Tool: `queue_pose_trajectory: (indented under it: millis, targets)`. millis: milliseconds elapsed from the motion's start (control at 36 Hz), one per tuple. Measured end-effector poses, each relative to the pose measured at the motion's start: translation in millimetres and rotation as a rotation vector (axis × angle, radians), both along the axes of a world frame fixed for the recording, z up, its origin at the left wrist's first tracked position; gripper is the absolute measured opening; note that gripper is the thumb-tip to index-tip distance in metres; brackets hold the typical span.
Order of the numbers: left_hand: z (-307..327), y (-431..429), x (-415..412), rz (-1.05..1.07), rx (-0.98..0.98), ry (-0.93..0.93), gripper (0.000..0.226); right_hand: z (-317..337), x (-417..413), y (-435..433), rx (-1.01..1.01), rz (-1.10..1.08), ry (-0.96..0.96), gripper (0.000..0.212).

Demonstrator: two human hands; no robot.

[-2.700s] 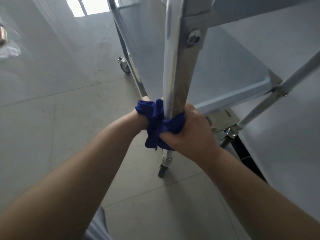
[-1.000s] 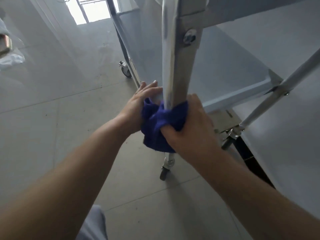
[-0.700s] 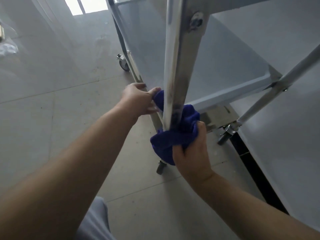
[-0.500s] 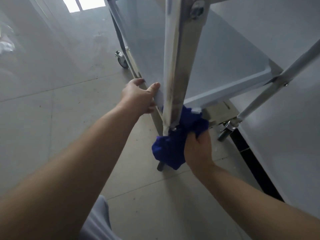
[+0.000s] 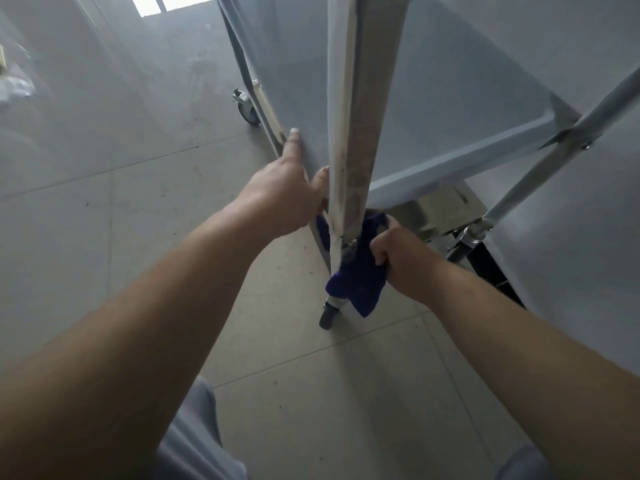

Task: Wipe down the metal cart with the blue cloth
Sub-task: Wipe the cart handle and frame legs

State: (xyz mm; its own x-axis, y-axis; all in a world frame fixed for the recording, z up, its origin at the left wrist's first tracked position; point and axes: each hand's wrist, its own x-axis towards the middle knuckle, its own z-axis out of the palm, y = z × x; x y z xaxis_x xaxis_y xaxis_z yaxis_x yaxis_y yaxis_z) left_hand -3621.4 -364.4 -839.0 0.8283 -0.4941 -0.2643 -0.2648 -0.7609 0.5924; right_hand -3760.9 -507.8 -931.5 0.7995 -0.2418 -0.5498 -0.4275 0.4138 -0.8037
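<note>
two hands were on the cart (image 5: 450, 81). right hand (image 5: 403, 259) clenched the cloth (image 5: 356, 278) around the foot of the corner leg (image 5: 349, 116), just above the caster (image 5: 329, 315), likely to scrub it. left hand (image 5: 284, 192), fingers (image 5: 293, 142) straight, pressed the shelf (image 5: 450, 164) edge, apparently steadying the cart.

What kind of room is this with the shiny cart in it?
Probably a plain indoor workroom or storeroom, though I can't be sure. The floor is large grey tiles, the metal cart stands on small caster wheels, and a right hand holds a blue cloth against its leg.
</note>
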Motion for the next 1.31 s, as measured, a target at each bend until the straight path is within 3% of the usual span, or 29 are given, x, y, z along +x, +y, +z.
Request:
queue_pose_trajectory:
  millis: [167, 333, 500, 722, 917, 1000, 1111, 1306]
  targets:
    - [-6.6, 3.0, 0.1, -0.009, -0.053, 0.013, 0.066, -2.8, -9.0, -20.3, -0.049, 0.140, -0.091, 0.069]
    - [-6.9, 3.4, 2.3, -0.034, -0.043, 0.019, 0.068, -9.1, -11.3, 2.3, -0.200, 0.405, -0.051, 0.097]
    - [-11.9, -0.6, 4.9, -0.019, -0.097, 0.061, 0.068, -11.2, -3.5, 7.8, -0.446, 0.562, 0.105, 0.088]
    - [-8.8, -1.8, 1.4, 0.002, -0.124, 0.105, 0.076, -28.1, 10.4, 9.7, -0.783, 0.595, 0.177, 0.055]
    - [-5.5, -0.9, -0.7, 0.016, -0.147, 0.128, 0.076, -47.2, 11.5, 16.0, -1.052, 0.598, 0.304, 0.072]
    - [-7.1, -1.6, 1.6, 0.027, -0.173, 0.156, 0.081, -45.5, 9.9, 21.9, -0.939, 0.512, 0.334, 0.072]
    - [-8.6, -3.4, 3.8, 0.033, -0.159, 0.172, 0.087, -23.5, 7.0, 11.2, -0.548, 0.635, 0.262, 0.030]
    - [-5.8, -4.9, 3.1, 0.022, -0.119, 0.156, 0.085, -36.9, -0.6, -19.7, -0.443, 0.640, 0.256, 0.062]
